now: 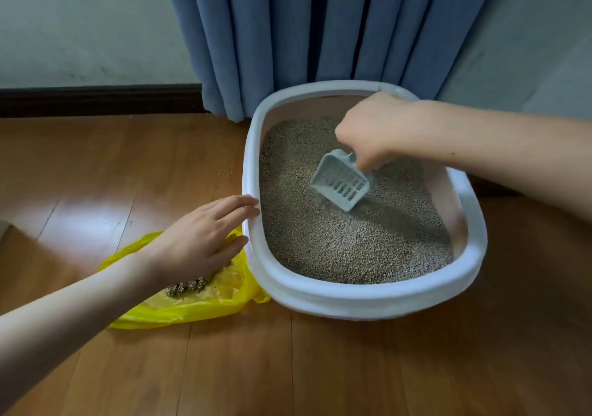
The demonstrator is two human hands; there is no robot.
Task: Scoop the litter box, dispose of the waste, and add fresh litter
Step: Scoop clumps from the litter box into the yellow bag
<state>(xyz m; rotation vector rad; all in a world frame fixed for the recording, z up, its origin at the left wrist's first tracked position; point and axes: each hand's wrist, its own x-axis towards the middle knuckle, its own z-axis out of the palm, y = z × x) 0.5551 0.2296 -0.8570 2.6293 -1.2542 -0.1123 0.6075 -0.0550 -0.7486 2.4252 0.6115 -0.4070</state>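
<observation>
Right hand grips scoop over the litter | left hand, fingers straight, touches litter box rim | yellow bag with clumps on floor beside box

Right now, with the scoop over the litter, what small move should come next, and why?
Probably dip the scoop forward into the litter: the right hand grips its handle, its slotted tray looks empty and tilts down, and the left hand rests on the litter box rim.
</observation>
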